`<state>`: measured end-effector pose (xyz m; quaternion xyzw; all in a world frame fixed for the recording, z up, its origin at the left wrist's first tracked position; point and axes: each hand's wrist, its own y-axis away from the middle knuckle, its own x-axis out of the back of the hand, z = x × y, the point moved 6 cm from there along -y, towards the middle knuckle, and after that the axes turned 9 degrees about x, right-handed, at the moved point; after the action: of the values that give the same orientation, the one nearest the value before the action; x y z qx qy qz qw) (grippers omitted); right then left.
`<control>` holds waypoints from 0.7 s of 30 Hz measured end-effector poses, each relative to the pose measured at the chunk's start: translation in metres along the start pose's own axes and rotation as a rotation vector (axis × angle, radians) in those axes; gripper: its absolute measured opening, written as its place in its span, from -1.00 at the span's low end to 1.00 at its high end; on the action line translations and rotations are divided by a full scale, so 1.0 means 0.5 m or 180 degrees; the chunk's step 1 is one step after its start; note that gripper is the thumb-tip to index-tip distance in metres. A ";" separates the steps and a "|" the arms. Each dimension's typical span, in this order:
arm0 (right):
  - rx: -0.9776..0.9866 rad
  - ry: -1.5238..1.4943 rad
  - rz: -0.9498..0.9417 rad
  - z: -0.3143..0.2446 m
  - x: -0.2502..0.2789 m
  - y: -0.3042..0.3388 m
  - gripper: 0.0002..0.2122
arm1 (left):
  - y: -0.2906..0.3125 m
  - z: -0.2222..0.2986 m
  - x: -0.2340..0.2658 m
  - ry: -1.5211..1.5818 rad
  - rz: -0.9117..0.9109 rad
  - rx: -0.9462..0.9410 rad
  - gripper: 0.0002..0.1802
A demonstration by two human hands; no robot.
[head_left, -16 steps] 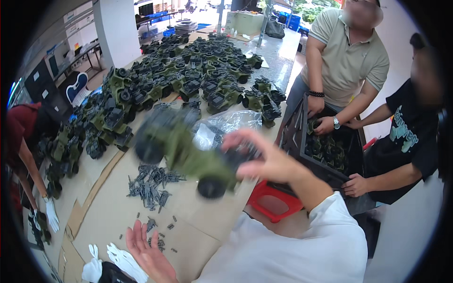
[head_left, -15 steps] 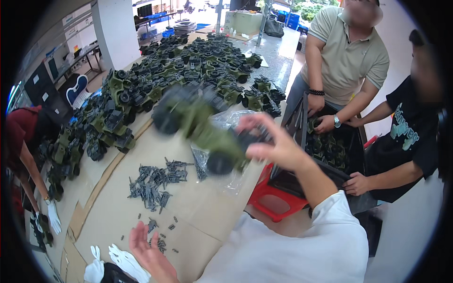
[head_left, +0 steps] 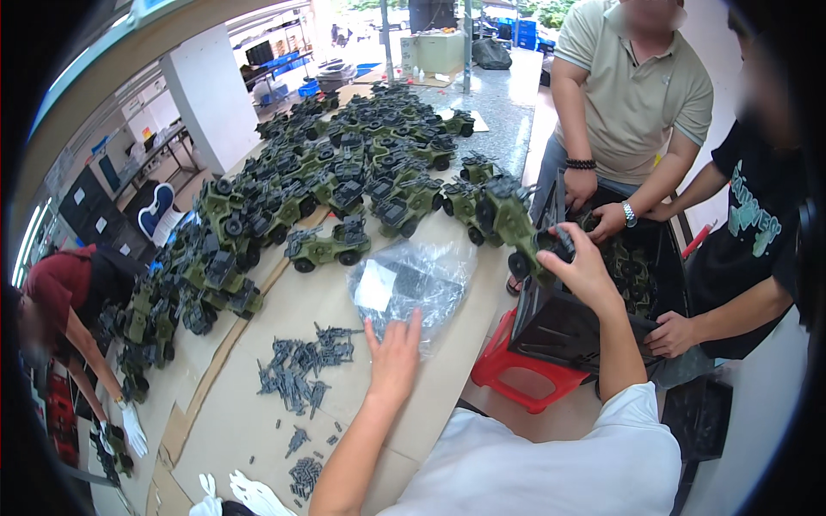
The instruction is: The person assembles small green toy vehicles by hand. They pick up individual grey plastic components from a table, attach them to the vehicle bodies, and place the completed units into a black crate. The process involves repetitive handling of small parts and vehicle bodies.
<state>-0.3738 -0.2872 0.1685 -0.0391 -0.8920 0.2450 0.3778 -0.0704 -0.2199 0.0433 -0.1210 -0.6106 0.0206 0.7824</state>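
Note:
A green and black toy jeep (head_left: 509, 222) is held by its near end in my right hand (head_left: 581, 271), at the table's right edge beside the black crate. My left hand (head_left: 394, 361) has its fingers stretched out at the near edge of a clear plastic bag (head_left: 430, 267) with a white label and dark contents; whether the fingertips press on it I cannot tell. Another toy jeep (head_left: 327, 243) stands by itself just left of the bag. Small dark toy guns (head_left: 297, 370) lie heaped left of my left hand, with tiny dark parts (head_left: 305, 476) closer to me.
Many toy jeeps (head_left: 344, 146) are piled across the far table. Two people stand at right around a black crate (head_left: 559, 331) holding more jeeps, above a red stool (head_left: 525, 378). At left, a person in white gloves (head_left: 133, 428) bends over the table. White gloves (head_left: 254, 492) lie near me.
My right hand has carried the jeep right, from over the table toward the crate. My left hand has moved forward and right to the plastic bag. The lone jeep and the bag now show fully.

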 end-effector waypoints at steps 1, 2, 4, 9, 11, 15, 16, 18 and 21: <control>0.0104 0.0023 -0.0043 0.002 -0.006 0.008 -0.50 | 0.000 -0.017 -0.005 0.0022 -0.0017 0.0071 -0.27; 0.0187 0.0153 -0.0095 -0.012 -0.010 0.015 -0.49 | 0.002 -0.033 0.008 0.0308 0.0133 0.0094 -0.37; 0.0195 0.0122 -0.0094 -0.018 -0.028 0.021 -0.48 | 0.017 -0.059 0.054 0.0887 0.0394 0.0165 -0.56; 0.0433 -0.0158 -0.0374 -0.049 -0.075 0.008 -0.49 | 0.080 -0.155 0.138 0.1880 0.0839 0.1274 -0.76; 0.0496 -0.0087 -0.0422 -0.029 -0.106 -0.003 -0.48 | 0.089 -0.157 0.183 0.2398 0.1007 0.1502 -0.82; 0.0240 -0.0045 -0.0766 -0.014 -0.181 -0.035 -0.48 | 0.094 -0.143 0.254 0.3112 0.1151 0.1601 -0.80; 0.0150 -0.0033 -0.0850 -0.009 -0.205 -0.042 -0.49 | 0.098 -0.140 0.260 0.3216 0.1109 0.1644 -0.75; 0.0231 -0.0008 -0.0696 0.012 -0.249 -0.059 -0.46 | 0.111 -0.125 0.268 0.3181 0.0968 0.1566 -0.53; 0.0713 -0.0064 -0.0273 0.053 -0.297 -0.074 -0.38 | 0.149 -0.105 0.249 0.3208 0.0395 0.1314 -0.15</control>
<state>-0.2824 -0.3686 0.0728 0.0441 -0.8637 0.3271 0.3810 0.0203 -0.1341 0.1336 0.0045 -0.1352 0.1255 0.9828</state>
